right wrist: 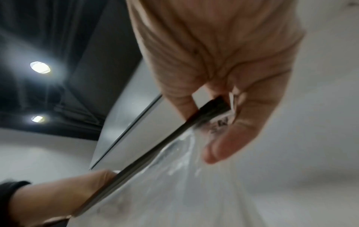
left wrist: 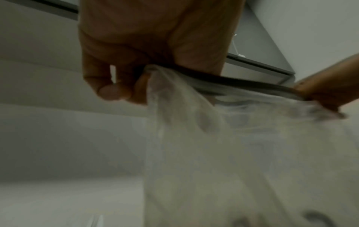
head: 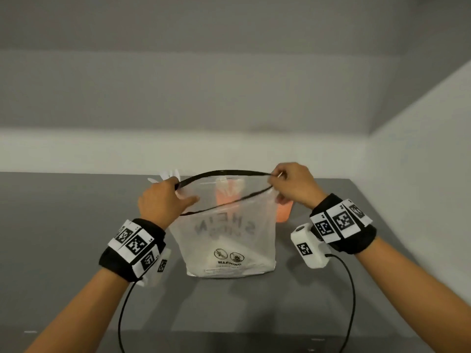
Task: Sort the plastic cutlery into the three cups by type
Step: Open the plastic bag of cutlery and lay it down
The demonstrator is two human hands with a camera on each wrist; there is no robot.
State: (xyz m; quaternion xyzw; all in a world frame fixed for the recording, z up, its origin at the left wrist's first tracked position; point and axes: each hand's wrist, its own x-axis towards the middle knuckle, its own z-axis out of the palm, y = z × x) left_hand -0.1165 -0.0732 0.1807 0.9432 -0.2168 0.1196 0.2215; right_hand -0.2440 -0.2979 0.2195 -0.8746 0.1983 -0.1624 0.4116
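Both hands [head: 163, 197] [head: 293, 186] grip bag [head: 229, 240] mouth, upright, cutlery [head: 169, 174] perhaps behind, handles down.

1 frosted plastic bag [head: 229, 240] with a black zip strip stands on 1 grey table [head: 63, 225]. 2 hands — left [head: 163, 197], right [head: 293, 184]. 2 orange cups [head: 284, 212] show behind the bag; white cutlery [head: 169, 173] — count unclear.
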